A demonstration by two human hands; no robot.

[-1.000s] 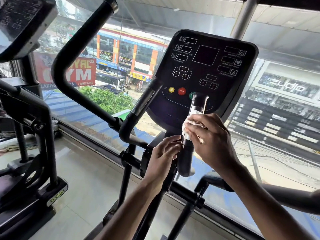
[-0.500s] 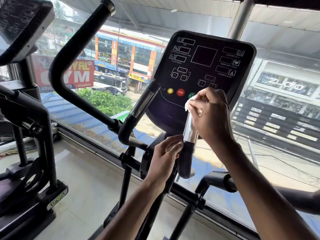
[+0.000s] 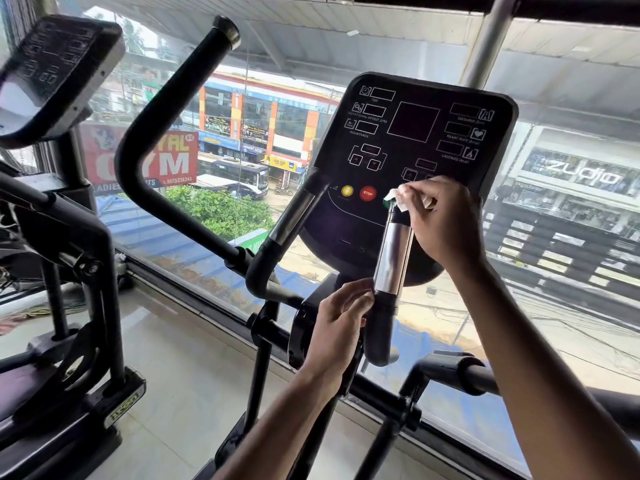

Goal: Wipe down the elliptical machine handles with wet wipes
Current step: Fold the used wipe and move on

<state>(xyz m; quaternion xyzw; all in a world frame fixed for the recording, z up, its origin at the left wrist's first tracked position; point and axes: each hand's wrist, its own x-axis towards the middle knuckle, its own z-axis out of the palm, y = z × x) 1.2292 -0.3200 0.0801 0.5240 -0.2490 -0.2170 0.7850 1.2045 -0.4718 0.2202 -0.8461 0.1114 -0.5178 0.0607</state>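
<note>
The elliptical's right fixed handle (image 3: 393, 261) stands upright below the console, with a shiny metal sleeve and a black bend beneath. My right hand (image 3: 443, 226) grips a white wet wipe (image 3: 396, 199) against the very top of this handle. My left hand (image 3: 341, 317) holds the black part of the handle just under the metal sleeve. The matching left fixed handle (image 3: 294, 220) rises to the left of the console. A long black moving handle (image 3: 166, 140) curves up at the left; the right moving handle (image 3: 460, 370) runs low at the right.
The black console (image 3: 415, 133) with yellow and red STOP buttons sits right behind the handle. A second machine (image 3: 62, 237) with its own console stands at the left. A large window lies just beyond, tiled floor (image 3: 173, 375) below.
My right hand slid the wipe up the handle from the metal sleeve to its top end, baring the sleeve. My left hand stayed on the lower part.
</note>
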